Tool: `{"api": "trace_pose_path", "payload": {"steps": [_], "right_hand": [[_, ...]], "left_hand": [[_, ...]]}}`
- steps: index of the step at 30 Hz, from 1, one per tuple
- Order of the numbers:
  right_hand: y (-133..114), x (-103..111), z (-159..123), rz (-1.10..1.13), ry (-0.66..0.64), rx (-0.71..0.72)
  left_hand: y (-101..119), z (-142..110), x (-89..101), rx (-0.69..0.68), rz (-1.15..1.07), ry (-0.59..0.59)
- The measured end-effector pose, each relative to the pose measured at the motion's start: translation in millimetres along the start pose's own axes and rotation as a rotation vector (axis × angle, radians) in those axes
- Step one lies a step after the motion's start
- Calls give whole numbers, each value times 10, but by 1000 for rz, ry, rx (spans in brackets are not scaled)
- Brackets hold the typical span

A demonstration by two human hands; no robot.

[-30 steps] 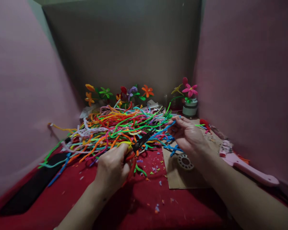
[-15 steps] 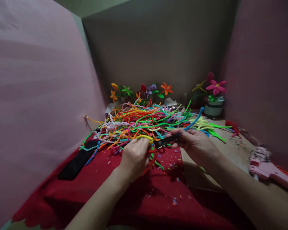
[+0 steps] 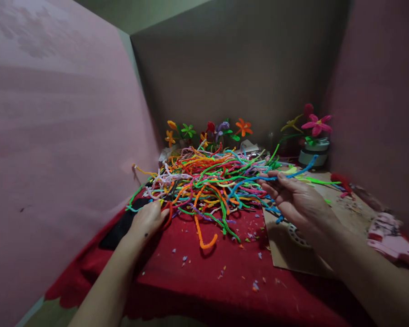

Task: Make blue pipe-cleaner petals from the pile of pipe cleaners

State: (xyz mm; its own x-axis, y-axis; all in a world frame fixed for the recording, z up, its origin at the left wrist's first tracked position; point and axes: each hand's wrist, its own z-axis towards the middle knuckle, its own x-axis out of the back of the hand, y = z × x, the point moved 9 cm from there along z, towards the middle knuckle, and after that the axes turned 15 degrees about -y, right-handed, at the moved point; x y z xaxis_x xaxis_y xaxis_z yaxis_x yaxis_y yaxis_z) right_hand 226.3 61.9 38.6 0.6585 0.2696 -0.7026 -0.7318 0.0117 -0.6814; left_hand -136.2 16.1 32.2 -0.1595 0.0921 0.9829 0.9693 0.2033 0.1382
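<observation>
My left hand (image 3: 147, 220) is closed around the handles of pliers (image 3: 169, 214), at the left front of a heap of pipe cleaners (image 3: 204, 175). Part of a red handle shows beside the fingers; the dark jaws are hard to make out against the heap. On the right, my right hand (image 3: 298, 197) pinches a long blue pipe cleaner (image 3: 303, 170) between thumb and fingers. One end rises to the right of the hand, while the other side runs left over the heap. Beneath this hand are a cardboard sheet (image 3: 282, 254) and a pale ring with holes (image 3: 295, 236).
Pipe-cleaner flowers (image 3: 243, 127) stand behind the heap, and a pink one rises by a pale jar (image 3: 313, 153). A pink glue gun (image 3: 391, 240) lies at the right. A black flat object (image 3: 111, 236) is at the left. Fuzz scraps dot the red cloth (image 3: 204, 277). Pink walls flank both sides.
The pliers met the blue pipe cleaner at my right hand half a second ago; now my left hand has drawn them away leftward. My right hand still holds the pipe cleaner. The view has turned left.
</observation>
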Motion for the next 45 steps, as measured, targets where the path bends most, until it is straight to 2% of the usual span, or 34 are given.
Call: {"api": "trace_pose_path", "payload": {"steps": [5, 8, 9, 10, 11, 12, 13, 14, 16, 18, 20, 21, 24, 28, 30, 37, 45], "right_hand": [[-13, -39, 28, 4, -59, -28], [-33, -67, 37, 31, -77, -41], [-43, -79, 38, 38, -81, -40], [-52, -95, 39, 42, -89, -37], [-58, -116, 38, 44, -101, -35], [-60, -139, 36, 44, -115, -34], [-55, -161, 30, 39, -129, -37], [-39, -185, 22, 31, -146, -48], [8, -228, -7, 10, -181, -82], [53, -255, -47, -21, -208, -113], [69, -267, -84, -64, -227, -128], [64, -271, -99, -85, -234, -130], [7, -312, -111, -142, -272, -117], [-108, -384, -71, -210, -316, -44], [-73, -397, -51, -263, -332, -62], [220, -397, -54, -488, -375, -178], [370, -412, -40, -735, -439, -291]], "left_hand": [[118, 85, 110, 13, 260, -60], [347, -73, 305, 33, 285, -36], [535, -180, 398, -36, 241, 34], [737, -296, 450, -116, 139, 71], [995, -412, 427, -262, -10, 35], [1285, -524, 328, -434, -211, -94], [1558, -630, 171, -559, -422, -291], [1788, -717, 5, -610, -629, -493], [2102, -759, -203, -587, -1015, -716], [2264, -616, -195, -593, -1398, -693], [2267, -382, -111, -585, -1717, -559], [2242, -274, -70, -579, -1802, -490], [2186, -75, 22, -580, -1740, -349], [2250, -60, -5, -642, -1538, -398], [2271, -74, -19, -672, -1548, -423], [2247, -15, 24, -668, -1562, -387], [2237, 30, -139, -636, -1597, -479]]}}
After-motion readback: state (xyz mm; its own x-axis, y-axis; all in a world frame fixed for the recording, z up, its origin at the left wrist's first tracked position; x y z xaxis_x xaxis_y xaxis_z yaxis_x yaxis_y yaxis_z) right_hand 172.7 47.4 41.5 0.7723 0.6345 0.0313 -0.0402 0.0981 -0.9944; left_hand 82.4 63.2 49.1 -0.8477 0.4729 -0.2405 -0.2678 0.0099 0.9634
